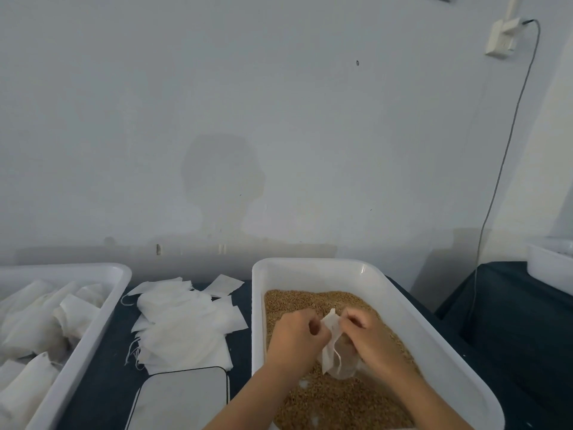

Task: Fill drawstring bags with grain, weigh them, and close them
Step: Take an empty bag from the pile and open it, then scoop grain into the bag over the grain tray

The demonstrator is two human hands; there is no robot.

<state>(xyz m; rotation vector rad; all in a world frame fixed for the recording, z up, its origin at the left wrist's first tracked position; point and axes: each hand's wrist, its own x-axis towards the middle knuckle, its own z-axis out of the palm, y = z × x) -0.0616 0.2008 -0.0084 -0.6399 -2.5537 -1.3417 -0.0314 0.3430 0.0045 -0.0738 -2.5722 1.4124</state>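
1. At the far left a white rectangular plastic tub (119, 282) is seen, cut off by the frame's left and lower edges; filled white cloth bags (37, 324) are piled inside it.
2. Just right of that tub, a loose stack of flat empty white drawstring bags (183, 324) is spread on the dark blue counter (102, 377), with strings trailing off its left side.
3. Nearer the viewer, a flat white weighing scale with a dark rim (183, 398) is found, its near end cut off by the lower edge; the stack's near edge touches or overlaps its far edge.
4. To the right stands a large white plastic tub (310, 268) holding brown grain (325, 408).
5. Over the grain, the left hand (296, 333) has its grip curled, pinching the upper left edge of a small white drawstring bag (330, 352).
6. The right hand (369, 332) has its grip curled on the bag's right edge; whether the bag holds grain cannot be told, since its lower part is translucent and half hidden.
7. Narrow strips of bare counter lie between the tubs.
8. At the right edge a further white container (548, 265) is cut off, and a grey cable (508, 144) hangs from a white wall socket (502, 37).
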